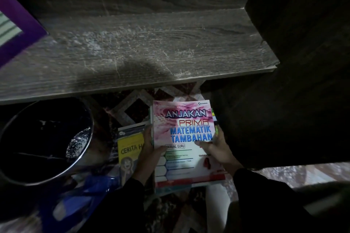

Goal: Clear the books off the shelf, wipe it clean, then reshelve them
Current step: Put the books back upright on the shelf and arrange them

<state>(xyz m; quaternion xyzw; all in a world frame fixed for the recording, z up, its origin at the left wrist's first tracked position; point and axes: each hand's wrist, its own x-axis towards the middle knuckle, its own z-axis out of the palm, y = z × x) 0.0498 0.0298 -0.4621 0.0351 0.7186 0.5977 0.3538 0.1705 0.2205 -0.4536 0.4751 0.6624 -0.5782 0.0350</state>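
Stack of books [182, 134], pink maths manual on top, is gripped at its side edges by the left hand [149, 149] and right hand [217, 150], thumbs curled onto the cover. It is low over the patterned carpet [132, 105], beside a yellow paperback [128, 150]. The grey wood-grain shelf [132, 47] above looks streaked. Whether this is clearing or reshelving I cannot tell; either way the next move needs a level two-handed carry.

The shelf [151, 47] is a grey wood-grain board with pale scratches on its top; on the left end of the shelf lies a purple book [20, 30], partly out of view; below the shelf's front edge is a patterned rug [132, 106]; on the rug lies a yellow book [128, 149]; under the shelf's left part stands a metal bin [47, 142].
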